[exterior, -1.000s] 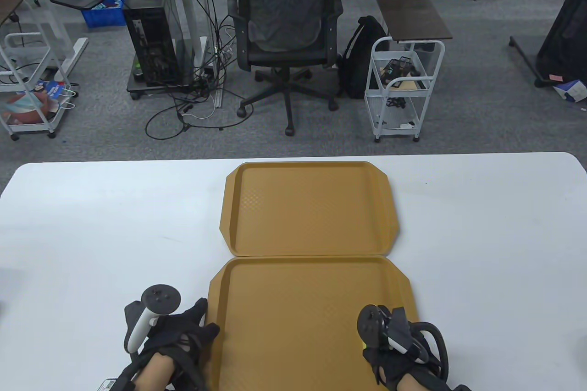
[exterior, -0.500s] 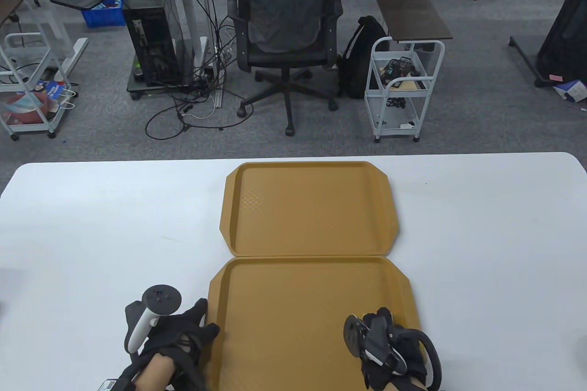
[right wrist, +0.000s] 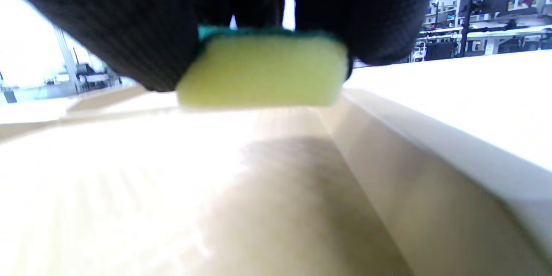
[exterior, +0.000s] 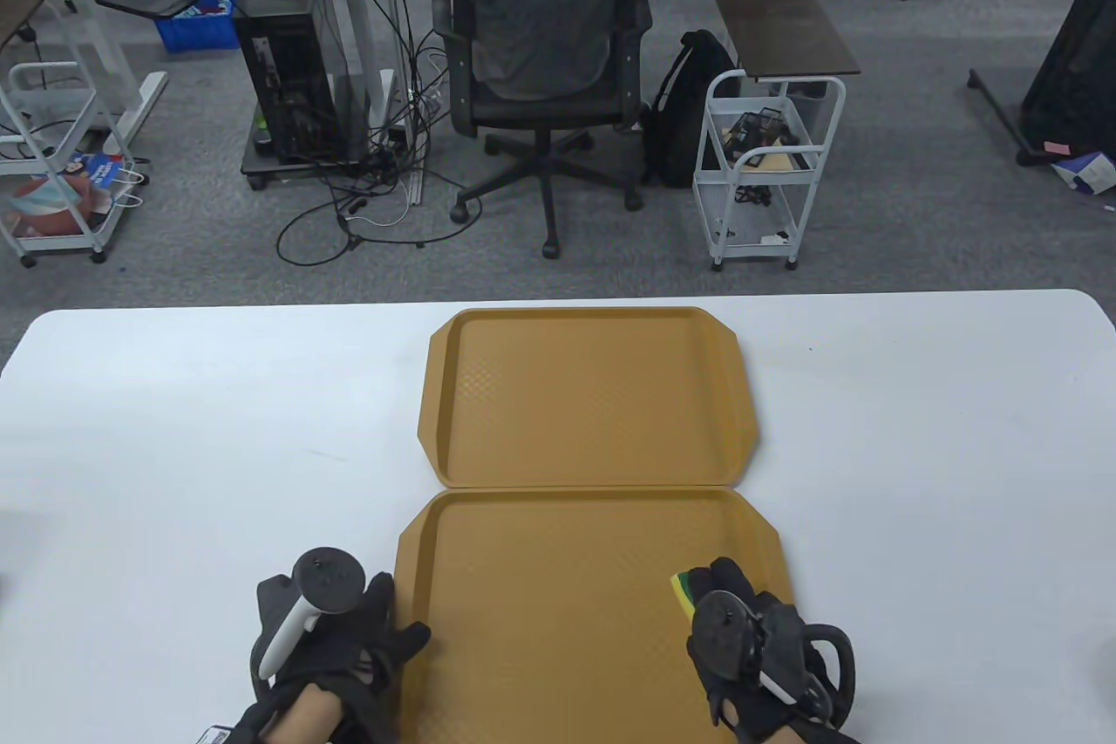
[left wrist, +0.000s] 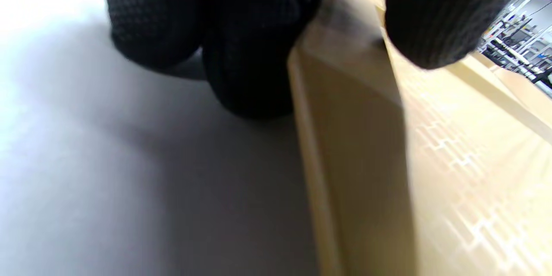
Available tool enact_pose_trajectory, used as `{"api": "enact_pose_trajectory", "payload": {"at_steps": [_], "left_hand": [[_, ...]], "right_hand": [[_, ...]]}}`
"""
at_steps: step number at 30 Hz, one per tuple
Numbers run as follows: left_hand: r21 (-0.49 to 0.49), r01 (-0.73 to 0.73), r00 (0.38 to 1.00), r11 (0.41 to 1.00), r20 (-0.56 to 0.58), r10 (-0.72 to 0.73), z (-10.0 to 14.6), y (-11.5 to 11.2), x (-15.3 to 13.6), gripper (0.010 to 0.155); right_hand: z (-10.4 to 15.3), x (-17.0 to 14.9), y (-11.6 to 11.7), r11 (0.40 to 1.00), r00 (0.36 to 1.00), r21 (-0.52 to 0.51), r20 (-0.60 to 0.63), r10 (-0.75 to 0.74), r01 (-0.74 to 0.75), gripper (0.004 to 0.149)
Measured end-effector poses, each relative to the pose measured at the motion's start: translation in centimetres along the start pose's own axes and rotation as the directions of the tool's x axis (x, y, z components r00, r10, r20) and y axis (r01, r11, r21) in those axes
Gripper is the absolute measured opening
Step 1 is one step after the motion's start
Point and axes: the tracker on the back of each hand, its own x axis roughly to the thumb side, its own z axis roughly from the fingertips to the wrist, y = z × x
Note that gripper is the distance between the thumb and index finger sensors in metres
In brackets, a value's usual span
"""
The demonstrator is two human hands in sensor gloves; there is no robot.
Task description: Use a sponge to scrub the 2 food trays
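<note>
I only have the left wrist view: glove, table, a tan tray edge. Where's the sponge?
Observer: In the right hand, over the near tray's right side; table view shows its yellow-green corner poking out past the fingers.
Operator: Is it actually gripped?
Observer: Yes. In the right wrist view gloved fingers curl round the sponge, green scrub layer on top, yellow foam facing the tray floor.
Operator: Second tray?
Observer: The far tray lies directly beyond the near one, their long edges meeting, with neither hand on it.
Operator: Left hand?
Observer: The left hand rests at the near tray's left rim, thumb over the edge.
</note>
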Motion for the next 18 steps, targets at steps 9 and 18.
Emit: {"api": "enact_pose_trajectory", "payload": {"at_steps": [9,18], "left_hand": [[-0.018,-0.209,0.977,0.978,-0.053,0.208,0.2,0.8,-0.7,0.090],[-0.129,-0.406,0.910,0.905,0.038,0.413,0.4,1.4,-0.6,0.064]], "right_hand": [[0.2,-3.9,-2.2,0.991,0.990,-0.025,-0.047,-0.135,0.134,0.067],[0.3,-5.5,-3.3,0.965,0.963,-0.056,-0.074,-0.261,0.257,0.066]]}}
